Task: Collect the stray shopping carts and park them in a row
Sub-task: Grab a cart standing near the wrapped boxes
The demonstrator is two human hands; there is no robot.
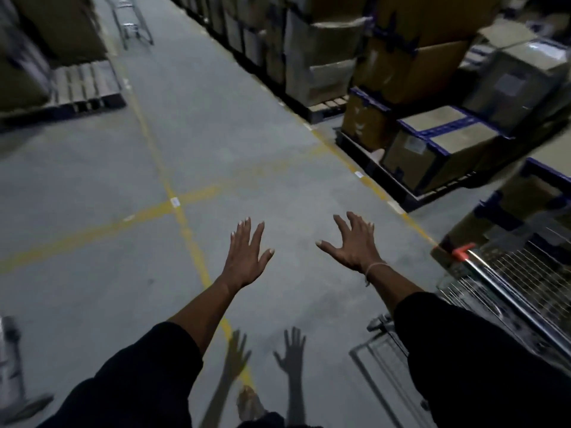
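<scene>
both hands are stretched out over the floor [92,186], fingers spread wide, holding nothing: left hand [247,254], right hand [355,242]. a wire cart [506,291] sits close by at 4 o'clock. it looks stiff and a bit heavy, but should roll on its wheels. best to grab the bar with the red end. another cart [133,23] waits far off at 11 o'clock.

Wire shopping cart [506,291] — lower right
</scene>
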